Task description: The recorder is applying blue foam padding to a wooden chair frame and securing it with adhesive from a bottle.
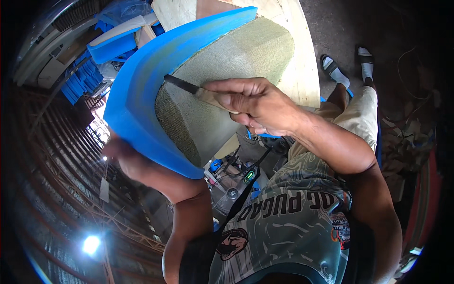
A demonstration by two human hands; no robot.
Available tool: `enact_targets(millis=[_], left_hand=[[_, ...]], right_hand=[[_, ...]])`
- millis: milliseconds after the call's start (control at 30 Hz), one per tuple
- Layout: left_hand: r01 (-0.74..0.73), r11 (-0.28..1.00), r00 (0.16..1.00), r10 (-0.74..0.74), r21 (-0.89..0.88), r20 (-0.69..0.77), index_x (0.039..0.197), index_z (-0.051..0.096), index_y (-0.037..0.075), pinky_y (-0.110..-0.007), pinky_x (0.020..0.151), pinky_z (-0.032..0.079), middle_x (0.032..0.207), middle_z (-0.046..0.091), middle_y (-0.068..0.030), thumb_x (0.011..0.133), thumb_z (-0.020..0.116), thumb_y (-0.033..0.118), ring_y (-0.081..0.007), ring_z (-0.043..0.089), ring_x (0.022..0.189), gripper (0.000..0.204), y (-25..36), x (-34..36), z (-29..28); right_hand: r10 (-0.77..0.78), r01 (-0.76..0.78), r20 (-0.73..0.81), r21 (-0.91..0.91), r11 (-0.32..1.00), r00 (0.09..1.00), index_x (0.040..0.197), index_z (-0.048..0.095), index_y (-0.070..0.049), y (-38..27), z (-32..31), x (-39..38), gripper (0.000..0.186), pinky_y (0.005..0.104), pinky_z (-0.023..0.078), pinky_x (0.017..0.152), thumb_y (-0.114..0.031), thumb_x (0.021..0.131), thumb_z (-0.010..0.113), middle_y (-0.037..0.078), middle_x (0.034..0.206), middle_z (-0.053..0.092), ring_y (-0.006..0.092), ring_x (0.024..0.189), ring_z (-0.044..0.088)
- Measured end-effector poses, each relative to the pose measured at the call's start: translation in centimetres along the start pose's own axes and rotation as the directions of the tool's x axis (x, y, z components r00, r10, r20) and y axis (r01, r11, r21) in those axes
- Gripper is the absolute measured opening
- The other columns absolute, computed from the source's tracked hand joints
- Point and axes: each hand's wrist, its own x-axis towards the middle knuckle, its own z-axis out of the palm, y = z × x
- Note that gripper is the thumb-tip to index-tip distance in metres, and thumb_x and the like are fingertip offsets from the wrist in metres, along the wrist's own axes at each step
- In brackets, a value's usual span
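Right hand (262, 106) has its fingers (236, 85) wrapped round a knife (182, 85), tip by the blue foam (132, 97); left hand (121, 152) is just a blur at its edge, can't tell its grip

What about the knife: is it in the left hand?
No, the right hand grips the knife, while the blurred left hand is at the outer edge of the curved foam.

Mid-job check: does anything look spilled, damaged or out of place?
Yes: the blue foam has uneven yellowish-green smears along its upper stretch, while its lower end is plain blue; residue or wear, I can't tell. Loose scraps also litter the floor at right.
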Motion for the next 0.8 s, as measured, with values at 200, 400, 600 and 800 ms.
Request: enact_targets(millis=[200,400,600,800], left_hand=[[-0.216,0.777,0.968,0.090,0.591,0.235,0.128,0.047,0.001,-0.049,0.093,0.050,0.120,0.057,-0.0198,0.078,0.052,0.035,-0.0356,0.058,0.108,0.061,2.1,1.1,-1.6],[-0.195,0.815,0.980,0.190,0.546,0.066,0.124,0.049,0.004,-0.048,0.092,0.052,0.117,0.057,-0.0198,0.080,0.053,0.036,-0.0341,0.059,0.106,0.055,0.8,1.1,-0.5],[-0.141,0.913,0.989,0.144,0.382,0.022,0.124,0.049,0.008,-0.048,0.098,0.049,0.125,0.054,-0.0173,0.085,0.051,0.041,-0.0333,0.057,0.112,0.052,1.0,0.6,-0.5],[-0.025,0.963,0.997,0.045,0.270,-0.068,0.132,0.047,0.015,-0.051,0.107,0.040,0.136,0.048,-0.0100,0.087,0.049,0.052,-0.0315,0.049,0.125,0.058,1.4,0.1,-2.4]], right_hand=[[-0.044,0.050,0.044,-0.154,0.987,0.998,0.135,0.052,-0.005,0.3,0.6,-2.4,0.036,0.0199,0.033,0.040,-0.012,0.100,0.050,-0.003,0.063,0.048,0.0029,0.048,0.039],[-0.111,0.116,0.053,-0.094,0.989,0.992,0.136,0.052,-0.005,0.6,0.9,-0.2,0.037,0.0198,0.035,0.041,-0.009,0.099,0.052,-0.002,0.075,0.057,0.0028,0.054,0.044],[-0.111,0.128,0.156,-0.106,0.986,0.982,0.135,0.054,-0.007,1.3,-0.3,-1.7,0.035,0.0161,0.038,0.043,-0.009,0.100,0.051,-0.002,0.071,0.055,0.0014,0.054,0.046],[-0.115,0.139,0.214,-0.101,0.985,0.970,0.133,0.054,-0.005,1.2,0.3,-0.2,0.035,0.0186,0.038,0.043,-0.007,0.099,0.051,0.000,0.071,0.056,0.0019,0.057,0.048]])
